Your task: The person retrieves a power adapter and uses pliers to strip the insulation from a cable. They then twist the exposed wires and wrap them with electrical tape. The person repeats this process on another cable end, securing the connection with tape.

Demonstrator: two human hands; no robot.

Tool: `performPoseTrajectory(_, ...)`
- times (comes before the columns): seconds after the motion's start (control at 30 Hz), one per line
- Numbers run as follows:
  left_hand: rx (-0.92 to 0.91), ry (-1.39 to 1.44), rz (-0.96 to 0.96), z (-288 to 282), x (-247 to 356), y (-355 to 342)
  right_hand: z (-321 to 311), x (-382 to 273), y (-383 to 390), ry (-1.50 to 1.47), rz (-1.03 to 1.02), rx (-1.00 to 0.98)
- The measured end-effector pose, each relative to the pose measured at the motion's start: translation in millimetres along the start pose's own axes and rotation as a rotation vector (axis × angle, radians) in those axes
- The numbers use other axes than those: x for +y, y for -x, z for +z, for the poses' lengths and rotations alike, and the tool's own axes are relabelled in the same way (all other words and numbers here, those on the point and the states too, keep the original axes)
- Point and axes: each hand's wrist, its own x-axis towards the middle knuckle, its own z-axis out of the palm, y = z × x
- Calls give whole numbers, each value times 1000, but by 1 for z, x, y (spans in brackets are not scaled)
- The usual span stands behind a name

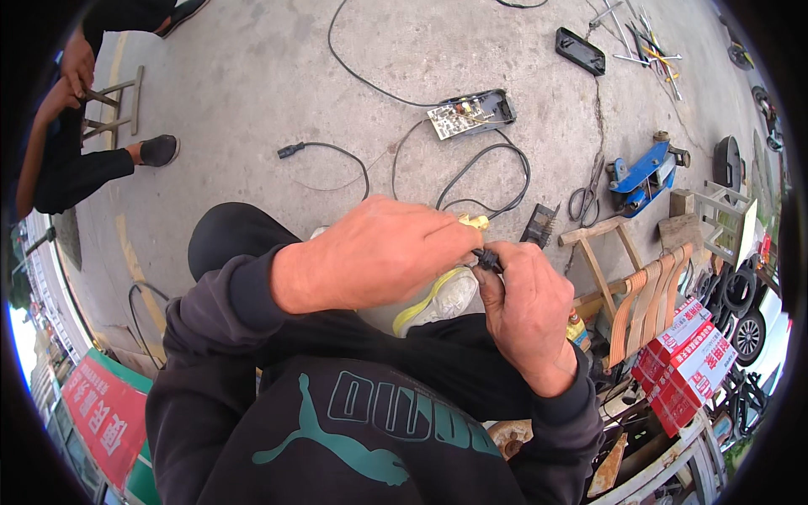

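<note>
Right hand [532,307] pinches black connector [487,260]; left hand [379,255] seemingly grips half-hidden yellow piece [475,222].

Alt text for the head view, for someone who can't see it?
The left hand and right hand meet above a pale shoe, the right pinching a small black part. On the concrete ground beyond lie a circuit board, black casing, looped cable, scissors and a blue jack; another person is at the upper left.

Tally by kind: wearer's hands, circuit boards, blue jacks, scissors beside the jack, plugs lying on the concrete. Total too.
Wearer's hands: 2 (left hand, right hand)
Circuit board: 1
Blue jack: 1
Scissors: 1
Plug on the concrete: 1
Total: 6
</note>
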Motion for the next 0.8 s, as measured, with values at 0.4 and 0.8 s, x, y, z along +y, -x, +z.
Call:
performPoseTrajectory(0.4,-116,135,-153,-9,6,-3,-4,1,-4,-52,12,-91)
performPoseTrajectory(0.8,-260,192,-165,-11,6,0,-2,7,-1,161,-175,-77)
